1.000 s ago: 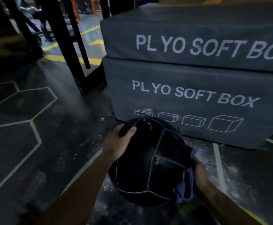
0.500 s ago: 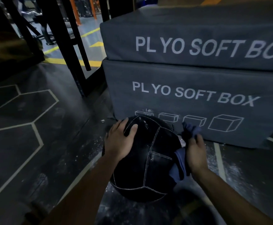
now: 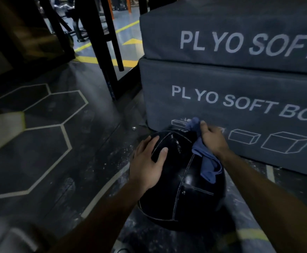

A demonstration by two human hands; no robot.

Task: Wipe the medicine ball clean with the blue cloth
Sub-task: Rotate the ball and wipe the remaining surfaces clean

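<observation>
Down on the dark floor (image 3: 61,161) sits one black ball (image 3: 182,190), stitched in pale seams, just in front of two stacked grey boxes (image 3: 240,99), each printed with PLYO SOFT. Two bare hands are on the ball. One, the left hand (image 3: 147,165), lies flat on its upper left side, fingers spread and straight, thumb pointing across a seam. Its partner, the right hand (image 3: 213,137), has its fingers curled round one blue cloth (image 3: 205,157), bunched at the ball's upper right; a fold of cloth trails down the ball's right side and another tuft sticks up past the knuckles. White hexagon lines mark the floor at left, and yellow lines run further back beside black rack posts (image 3: 103,42)
</observation>
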